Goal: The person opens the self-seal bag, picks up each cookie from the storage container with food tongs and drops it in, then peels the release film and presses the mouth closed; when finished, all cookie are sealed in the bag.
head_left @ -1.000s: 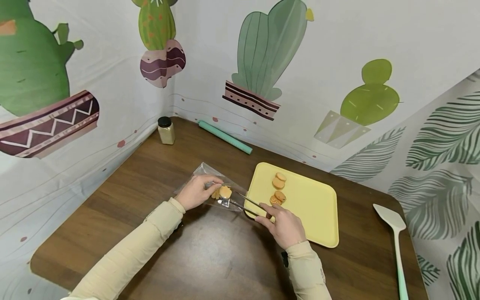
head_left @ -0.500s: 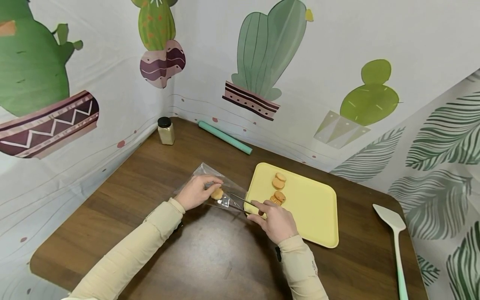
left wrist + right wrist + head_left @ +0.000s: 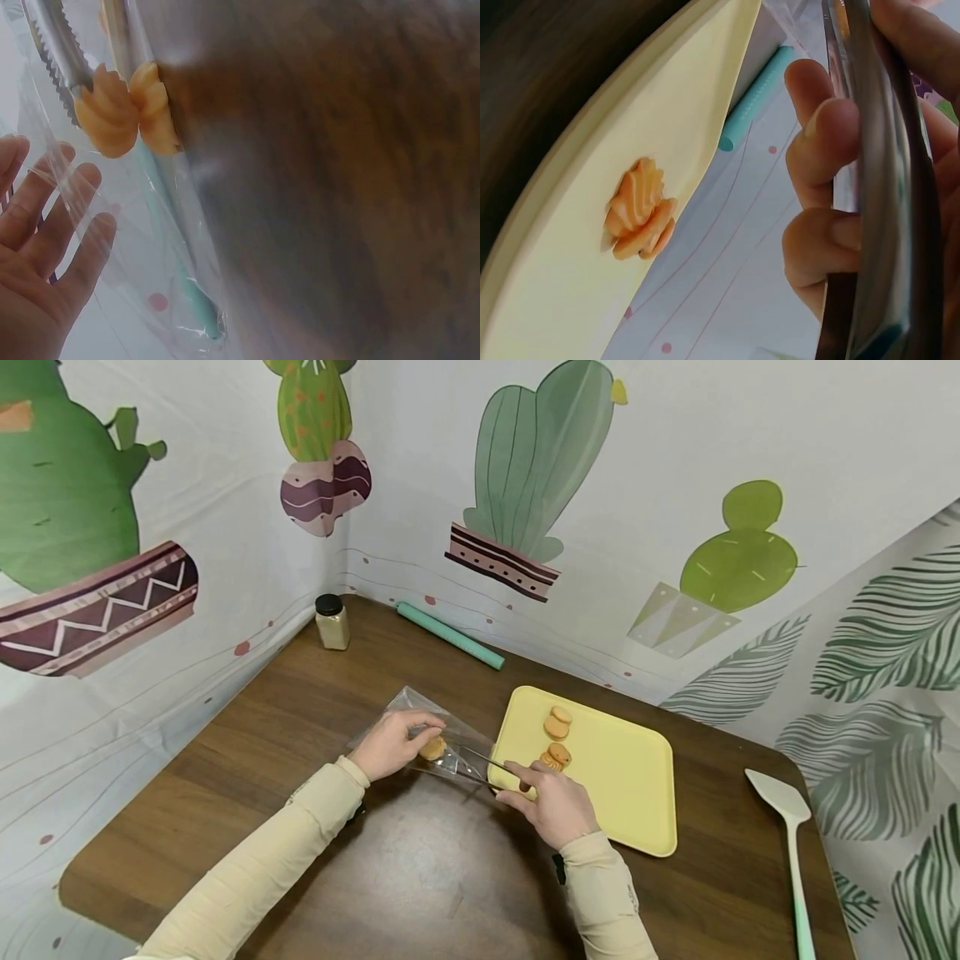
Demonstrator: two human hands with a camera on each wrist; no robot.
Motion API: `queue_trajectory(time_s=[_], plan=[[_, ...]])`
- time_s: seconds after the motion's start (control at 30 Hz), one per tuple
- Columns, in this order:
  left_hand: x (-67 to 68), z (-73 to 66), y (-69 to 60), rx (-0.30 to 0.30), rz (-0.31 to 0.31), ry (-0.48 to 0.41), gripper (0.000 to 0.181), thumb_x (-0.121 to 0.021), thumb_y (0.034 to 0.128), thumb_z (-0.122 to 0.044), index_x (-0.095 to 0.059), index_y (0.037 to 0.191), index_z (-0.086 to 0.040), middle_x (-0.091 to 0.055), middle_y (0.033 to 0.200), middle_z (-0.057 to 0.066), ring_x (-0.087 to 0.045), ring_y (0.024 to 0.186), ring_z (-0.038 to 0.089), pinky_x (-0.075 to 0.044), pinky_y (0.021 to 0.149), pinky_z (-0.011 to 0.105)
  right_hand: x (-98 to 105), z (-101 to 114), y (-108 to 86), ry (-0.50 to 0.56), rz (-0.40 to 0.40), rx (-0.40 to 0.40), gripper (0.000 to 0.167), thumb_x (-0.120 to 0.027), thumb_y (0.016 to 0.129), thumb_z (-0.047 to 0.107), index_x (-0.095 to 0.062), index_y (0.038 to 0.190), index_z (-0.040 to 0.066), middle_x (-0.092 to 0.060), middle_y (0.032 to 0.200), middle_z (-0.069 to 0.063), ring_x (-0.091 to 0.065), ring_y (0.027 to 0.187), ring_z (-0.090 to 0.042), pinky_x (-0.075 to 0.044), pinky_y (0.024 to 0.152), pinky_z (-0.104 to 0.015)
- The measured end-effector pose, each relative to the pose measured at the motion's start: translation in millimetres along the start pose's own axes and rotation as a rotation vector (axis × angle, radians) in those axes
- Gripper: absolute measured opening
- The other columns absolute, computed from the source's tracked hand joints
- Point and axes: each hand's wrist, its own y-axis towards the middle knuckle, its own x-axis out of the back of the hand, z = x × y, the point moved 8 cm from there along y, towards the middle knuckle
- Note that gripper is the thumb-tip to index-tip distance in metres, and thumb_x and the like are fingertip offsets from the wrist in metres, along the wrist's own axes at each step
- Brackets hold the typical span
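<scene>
In the head view my left hand (image 3: pixel 393 743) pinches a clear plastic bag (image 3: pixel 408 697) lying left of the yellow tray. Inside it, beside my fingers, are light-brown cookies (image 3: pixel 432 748); the left wrist view shows two ridged cookies (image 3: pixel 109 116) through the film. My right hand (image 3: pixel 555 802) grips metal tongs (image 3: pixel 889 187). Their tips point left into the bag, close to the cookies; whether they hold one I cannot tell. On the left part of the tray (image 3: pixel 630 777) rest two small groups of cookies, a rear one (image 3: pixel 557 725) and a front one (image 3: pixel 557 756).
A jar with a black lid (image 3: pixel 332 622) stands at the table's back left corner. Along the back edge lies a green rod (image 3: pixel 450 635). A white spatula with a green handle (image 3: pixel 791 827) lies by the right edge of the brown table (image 3: pixel 420 877).
My right hand has moved left with the tongs, bringing their tips farther into the bag. The cookies there sit a little farther left, under my left fingers. My left hand has stayed in place.
</scene>
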Motion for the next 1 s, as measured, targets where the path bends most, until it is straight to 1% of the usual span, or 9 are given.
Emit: queue_trajectory(time_s=[0.2,0.4,0.53,0.6,0.77,0.9,1.0], plan=[[0.8,0.5,-0.3,-0.005,0.005,-0.007,0.018,-0.064,0.0955,-0.014,-0.073,0.109,-0.008,-0.071,0.111,0.004,-0.064,0.108,0.021,-0.051,0.090,0.040,5,-8,-6.9,0.011,0.015,-0.034,0.049,-0.076,0.080,0.045,-0.071,0.121,0.018,-0.061,0.081,0.007,-0.040,0.049,-0.005,-0.046,0.051,-0.032],[0.9,1.1,0.1,-0.005,0.010,-0.015,0.019,-0.063,0.0962,-0.016,-0.073,0.110,-0.008,-0.071,0.111,0.005,-0.065,0.104,0.020,-0.052,0.086,0.039,10,-15,-11.9,0.031,0.028,-0.071,0.051,-0.077,0.079,0.044,-0.070,0.122,0.017,-0.063,0.082,0.006,-0.036,0.048,-0.006,-0.044,0.051,-0.031],[0.7,1.7,0.1,0.003,0.016,-0.029,0.019,-0.063,0.0962,-0.016,-0.073,0.111,-0.007,-0.071,0.111,0.005,-0.066,0.101,0.019,-0.053,0.084,0.039,10,-21,-14.0,0.041,0.041,-0.103,0.051,-0.077,0.080,0.045,-0.070,0.122,0.018,-0.063,0.083,0.006,-0.036,0.048,-0.006,-0.042,0.052,-0.030],[0.9,1.8,0.3,0.002,0.014,-0.029,0.019,-0.063,0.0961,-0.015,-0.073,0.110,-0.007,-0.071,0.111,0.006,-0.066,0.102,0.020,-0.053,0.085,0.039,11,-22,-14.7,0.043,0.040,-0.111,0.051,-0.077,0.080,0.044,-0.069,0.123,0.017,-0.063,0.083,0.006,-0.037,0.048,-0.006,-0.041,0.051,-0.030],[1.6,1.2,1.2,-0.009,0.002,-0.021,0.018,-0.064,0.0954,-0.014,-0.073,0.108,-0.005,-0.071,0.109,0.006,-0.065,0.104,0.021,-0.052,0.088,0.039,13,-25,-16.4,0.040,0.025,-0.107,0.050,-0.077,0.081,0.042,-0.069,0.123,0.017,-0.062,0.082,0.007,-0.037,0.049,-0.006,-0.041,0.050,-0.030],[1.5,1.5,0.9,-0.007,0.000,-0.023,0.017,-0.065,0.0952,-0.015,-0.074,0.107,-0.006,-0.072,0.108,0.005,-0.066,0.103,0.021,-0.053,0.087,0.039,15,-27,-19.3,0.040,0.012,-0.105,0.050,-0.077,0.080,0.043,-0.069,0.123,0.017,-0.061,0.081,0.008,-0.039,0.051,-0.006,-0.043,0.052,-0.030],[1.3,2.1,0.3,-0.001,0.001,-0.029,0.017,-0.065,0.0954,-0.015,-0.074,0.107,-0.006,-0.072,0.107,0.005,-0.066,0.102,0.020,-0.053,0.087,0.039,18,-29,-22.7,0.033,0.004,-0.110,0.049,-0.077,0.080,0.043,-0.070,0.122,0.018,-0.059,0.079,0.010,-0.041,0.053,-0.005,-0.042,0.051,-0.029]])
